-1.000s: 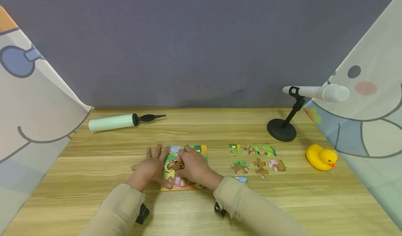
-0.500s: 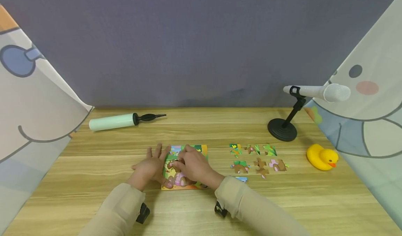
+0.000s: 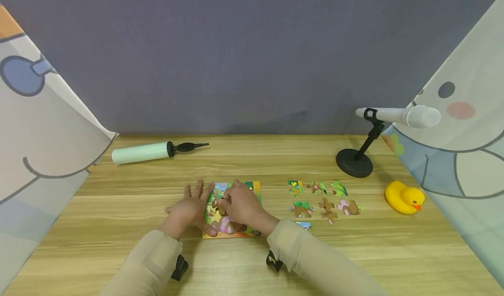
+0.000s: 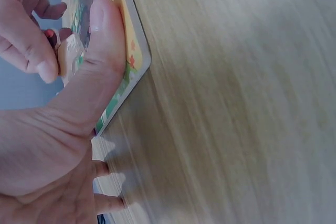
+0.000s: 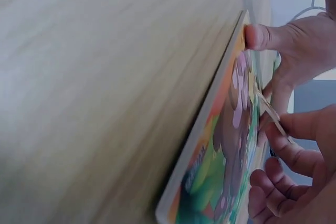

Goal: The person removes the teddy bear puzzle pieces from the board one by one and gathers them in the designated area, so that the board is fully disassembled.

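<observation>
A colourful puzzle board (image 3: 252, 186) lies flat on the wooden table (image 3: 252, 252). My left hand (image 3: 188, 209) rests flat beside it with fingers spread. Its thumb (image 4: 105, 51) presses the board's near left edge (image 4: 137, 51). My right hand (image 3: 241, 205) hovers over the board and pinches a brown puzzle piece (image 3: 218, 202) at its fingertips. In the right wrist view the piece (image 5: 270, 111) shows as a thin sliver tilted just above the board's picture (image 5: 220, 150). Much of the board is hidden under both hands.
Several loose puzzle pieces (image 3: 320, 199) lie in rows to the board's right, one blue piece (image 3: 302, 225) nearer. A mint hand pump (image 3: 141, 152) lies at back left. A white microphone (image 3: 397, 115) on a black stand (image 3: 353, 163) and a yellow duck (image 3: 403, 197) are at right. Printed curtains (image 3: 39, 147) flank both sides.
My right hand has shifted the pinched piece slightly up and left over the board. The left hand has stayed in place.
</observation>
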